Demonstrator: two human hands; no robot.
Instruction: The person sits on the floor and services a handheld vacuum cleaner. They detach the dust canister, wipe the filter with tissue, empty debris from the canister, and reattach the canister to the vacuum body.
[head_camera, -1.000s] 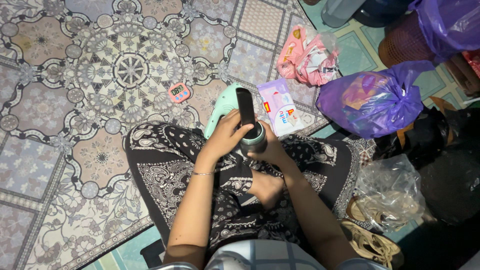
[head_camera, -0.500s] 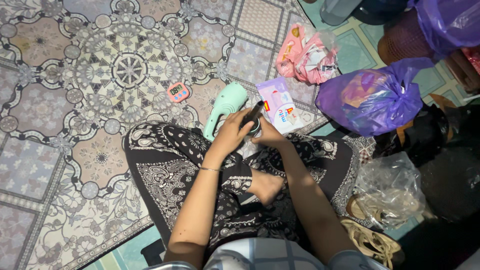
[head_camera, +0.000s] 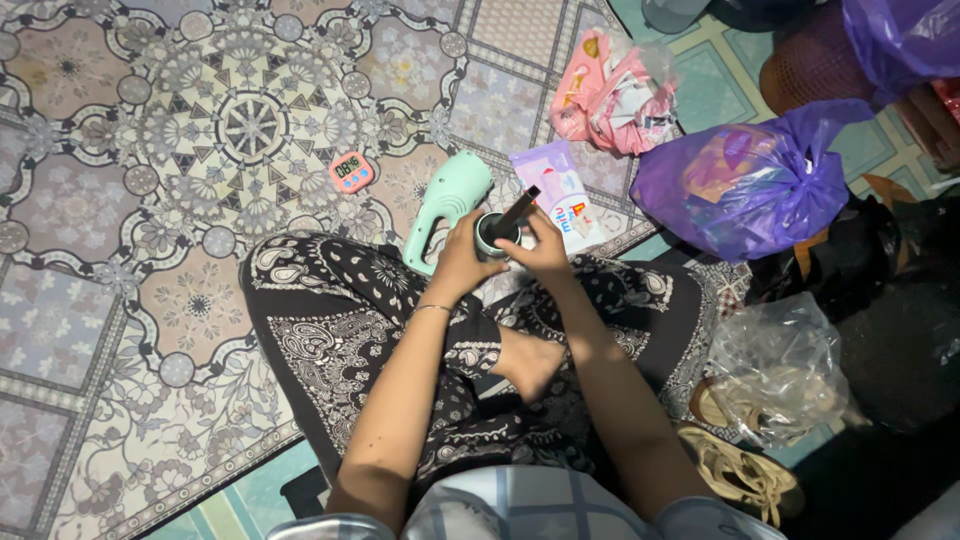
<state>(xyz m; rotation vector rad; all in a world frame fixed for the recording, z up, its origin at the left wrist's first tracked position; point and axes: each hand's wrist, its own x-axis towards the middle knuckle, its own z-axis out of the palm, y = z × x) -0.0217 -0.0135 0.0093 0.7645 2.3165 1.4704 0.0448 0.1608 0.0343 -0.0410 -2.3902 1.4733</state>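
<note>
Patterned floor mat (head_camera: 150, 300) underfoot; left hand (head_camera: 462, 262) wraps the small mint cylindrical cup (head_camera: 494, 236); right hand (head_camera: 545, 252) pinches a black flat stick (head_camera: 516, 212) at its 1 o'clock rim; likely light, rigid, best gripped round the wall.

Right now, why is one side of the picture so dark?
Head view: the light falls on the patterned mat, sharp and bright; the right edge lies in shadow, so the dark heap there is hard to read; the clear bag shows small glints; both hands look sharp, no blur.
</note>
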